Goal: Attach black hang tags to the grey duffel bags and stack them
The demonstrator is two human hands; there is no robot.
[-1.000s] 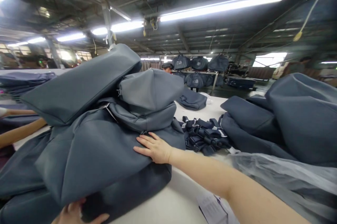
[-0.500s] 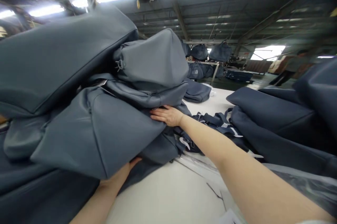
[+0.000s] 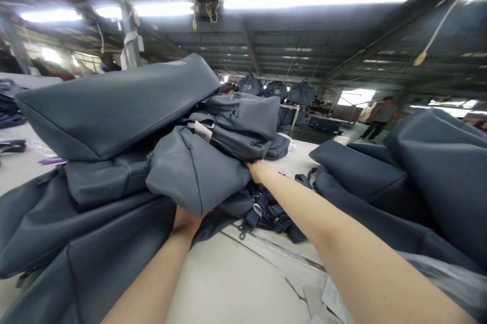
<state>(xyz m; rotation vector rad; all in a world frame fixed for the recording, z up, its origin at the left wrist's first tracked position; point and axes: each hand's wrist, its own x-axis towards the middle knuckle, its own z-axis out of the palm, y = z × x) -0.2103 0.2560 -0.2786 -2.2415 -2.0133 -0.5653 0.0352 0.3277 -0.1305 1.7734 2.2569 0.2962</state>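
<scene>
A heap of grey-blue bags (image 3: pixel 114 111) lies on the white table (image 3: pixel 232 283) in front of me. My left hand (image 3: pixel 185 221) reaches under a folded grey bag (image 3: pixel 196 174) in the heap; its fingers are hidden beneath the fabric. My right hand (image 3: pixel 256 169) is pushed in between that bag and the bag above it (image 3: pixel 247 123), with its fingers hidden too. A bundle of dark straps with metal clips (image 3: pixel 266 215) lies under my right forearm.
More grey-blue bags (image 3: pixel 418 182) are piled at the right. Papers and clear plastic (image 3: pixel 323 298) lie near the table's front edge. Finished bags (image 3: pixel 274 91) hang on a rack in the background. A person (image 3: pixel 376 116) stands far back right.
Both hands have slid deeper into the heap, so their fingers no longer show. The bags have shifted and the folded grey bag now sits over my left hand. The view has swung.
</scene>
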